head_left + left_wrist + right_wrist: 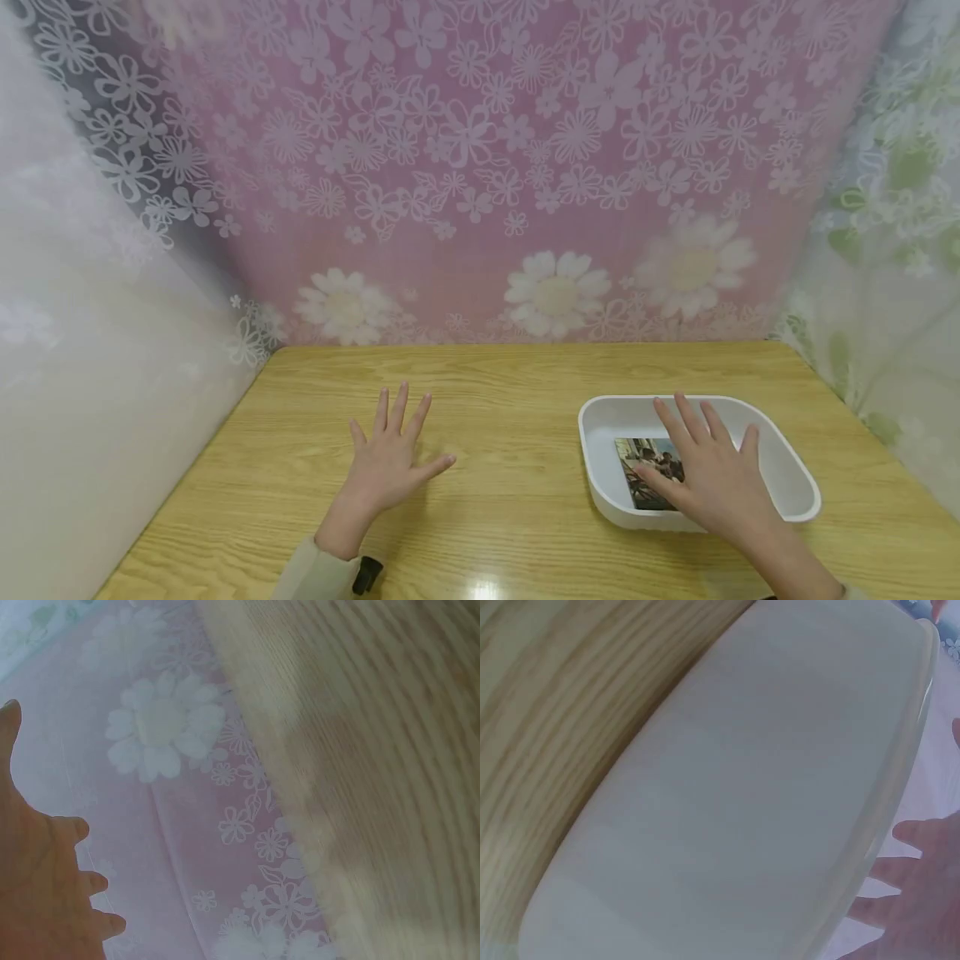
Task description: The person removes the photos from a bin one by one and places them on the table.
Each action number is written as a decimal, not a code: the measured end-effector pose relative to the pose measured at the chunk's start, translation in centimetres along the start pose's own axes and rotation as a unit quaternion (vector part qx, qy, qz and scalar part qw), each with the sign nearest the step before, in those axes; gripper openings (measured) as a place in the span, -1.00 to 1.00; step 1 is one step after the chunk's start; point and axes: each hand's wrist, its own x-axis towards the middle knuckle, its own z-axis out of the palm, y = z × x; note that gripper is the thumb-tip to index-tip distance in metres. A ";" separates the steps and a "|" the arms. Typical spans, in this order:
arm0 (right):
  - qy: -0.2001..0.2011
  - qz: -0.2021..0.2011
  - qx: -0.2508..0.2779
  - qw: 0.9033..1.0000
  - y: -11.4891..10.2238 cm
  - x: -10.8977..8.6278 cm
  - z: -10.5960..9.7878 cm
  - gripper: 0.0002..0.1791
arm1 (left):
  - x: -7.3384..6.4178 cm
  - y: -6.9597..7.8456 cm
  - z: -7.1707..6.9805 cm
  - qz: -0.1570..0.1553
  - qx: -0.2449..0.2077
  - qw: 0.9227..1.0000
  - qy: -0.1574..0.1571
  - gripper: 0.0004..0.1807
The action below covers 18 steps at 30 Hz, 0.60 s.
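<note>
My left hand (387, 468) hovers over the left part of the wooden table, fingers spread and straight, holding nothing. In the left wrist view that hand (37, 877) shows at the left edge, apart from the tabletop. On the right, my right hand (716, 479) is spread above a white plastic basin (795, 492), with nothing in its grasp. Inside the basin lies a flat rectangular piece with a dark painted picture of figures (643, 483); the hand hides its right part. The right wrist view shows the basin's outer wall (720, 780) close up, with the right hand (930, 892) beyond its rim.
The wood-grain table (510, 417) reaches back to a pink floral curtain (465, 167). A pale sheet (112, 350) hangs along the left side, and a green-and-white floral one (892, 333) along the right. A black strap piece (367, 575) sits at the left cuff.
</note>
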 end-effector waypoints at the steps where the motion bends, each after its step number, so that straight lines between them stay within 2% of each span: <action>1: 0.010 -0.004 -0.001 1.000 0.0 0.0 0.0 -0.04 | 0.0 0.0 0.0 0.003 -0.003 1.000 0.008 -0.06; 4: 0.030 -0.010 -0.002 0.999 -0.2 -0.1 -0.1 -0.10 | -0.1 0.1 0.0 0.012 -0.003 1.000 0.025 -0.08; 11: 0.050 -0.021 0.007 0.999 -0.3 -0.2 -0.2 -0.24 | -0.1 0.4 0.2 0.025 0.001 0.998 0.058 -0.21; 13: 0.056 -0.027 0.009 0.998 -0.3 -0.3 -0.3 -0.27 | -0.1 0.6 0.3 0.025 0.002 0.998 0.062 -0.27; 18: 0.053 -0.041 0.005 0.998 0.2 -0.4 -0.4 -0.27 | 0.1 1.3 0.6 0.037 0.012 0.998 0.050 -0.33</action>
